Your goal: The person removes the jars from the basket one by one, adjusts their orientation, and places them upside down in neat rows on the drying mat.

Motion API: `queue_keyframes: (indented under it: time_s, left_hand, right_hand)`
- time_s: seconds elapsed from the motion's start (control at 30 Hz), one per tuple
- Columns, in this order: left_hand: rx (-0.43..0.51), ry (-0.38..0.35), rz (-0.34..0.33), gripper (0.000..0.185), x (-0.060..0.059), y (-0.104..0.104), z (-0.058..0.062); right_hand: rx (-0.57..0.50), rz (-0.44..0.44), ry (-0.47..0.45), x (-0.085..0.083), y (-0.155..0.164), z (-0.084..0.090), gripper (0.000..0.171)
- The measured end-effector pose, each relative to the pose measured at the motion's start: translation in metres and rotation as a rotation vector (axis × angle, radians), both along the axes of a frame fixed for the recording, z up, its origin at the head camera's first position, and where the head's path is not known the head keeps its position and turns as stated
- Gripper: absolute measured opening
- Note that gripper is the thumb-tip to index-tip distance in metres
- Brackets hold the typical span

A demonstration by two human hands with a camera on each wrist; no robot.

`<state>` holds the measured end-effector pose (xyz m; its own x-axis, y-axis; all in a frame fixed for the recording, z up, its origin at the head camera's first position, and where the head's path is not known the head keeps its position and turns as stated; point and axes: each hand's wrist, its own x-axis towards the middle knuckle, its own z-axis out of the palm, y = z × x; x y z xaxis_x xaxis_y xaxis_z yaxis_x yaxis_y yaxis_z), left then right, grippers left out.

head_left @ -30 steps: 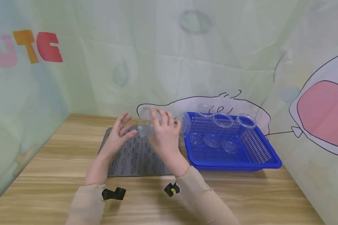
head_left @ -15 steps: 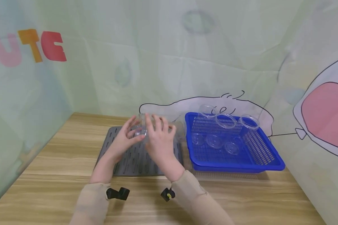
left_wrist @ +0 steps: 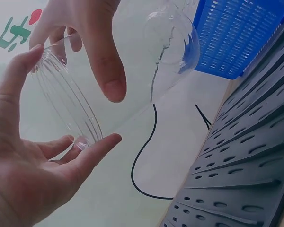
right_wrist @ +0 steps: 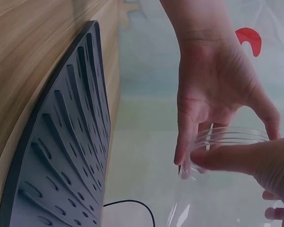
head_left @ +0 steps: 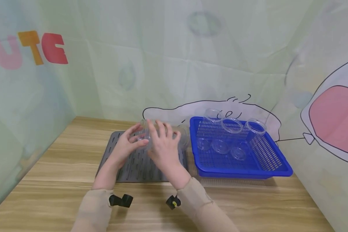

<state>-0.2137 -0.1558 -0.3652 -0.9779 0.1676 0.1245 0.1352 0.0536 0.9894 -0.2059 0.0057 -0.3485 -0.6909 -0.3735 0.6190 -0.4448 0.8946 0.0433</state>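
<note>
We are holding the clear jar (head_left: 162,135) sideways above the grey mat (head_left: 139,164), right hand (head_left: 162,148) curled over its body, left hand (head_left: 124,145) fingertips pinching its rim, and that slick plastic is risking slipping out.

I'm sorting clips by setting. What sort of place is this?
Probably a staged tabletop booth, not a real kitchen: a wooden table closed in by printed cartoon backdrop sheets, with a grey slotted mat and a blue basket of clear jars laid out.
</note>
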Motion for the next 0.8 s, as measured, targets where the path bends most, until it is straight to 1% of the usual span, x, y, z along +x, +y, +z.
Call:
queue_keyframes:
  time_s: [0.07,0.13,0.2,0.3,0.37,0.43,0.5,0.57,0.67,0.8]
  left_hand:
    - [-0.001,-0.006,0.009,0.084,0.000,-0.001,0.000]
    - [-0.009,-0.010,0.023,0.085,0.000,-0.002,0.000]
    - [-0.010,-0.013,0.037,0.084,0.000,-0.003,0.001]
    - [0.001,-0.015,0.061,0.081,0.000,-0.007,0.003]
    - [0.030,-0.019,0.078,0.080,0.000,-0.010,0.005]
    - [0.077,-0.027,0.088,0.079,0.001,-0.012,0.007]
    - [0.140,-0.034,0.091,0.078,0.001,-0.014,0.009]
    - [0.205,-0.039,0.091,0.078,0.002,-0.016,0.010]
    - [0.276,-0.030,0.089,0.077,0.002,-0.018,0.010]
    - [0.321,-0.008,0.082,0.079,0.002,-0.019,0.010]
  right_hand:
    - [-0.030,0.048,-0.046,-0.001,0.004,0.000,0.114]
    - [-0.064,0.097,-0.071,-0.002,0.008,0.000,0.114]
    - [-0.102,0.140,-0.064,-0.004,0.014,0.000,0.110]
    - [-0.194,0.194,-0.018,-0.007,0.023,-0.002,0.102]
    - [-0.305,0.232,0.009,-0.010,0.029,-0.004,0.095]
    - [-0.446,0.270,0.021,-0.013,0.034,-0.006,0.087]
    - [-0.591,0.298,0.013,-0.015,0.038,-0.007,0.081]
    - [-0.730,0.317,-0.015,-0.017,0.041,-0.008,0.077]
    - [-0.927,0.338,-0.125,-0.019,0.045,-0.009,0.075]
    - [-1.199,0.368,-0.329,-0.021,0.045,-0.010,0.076]
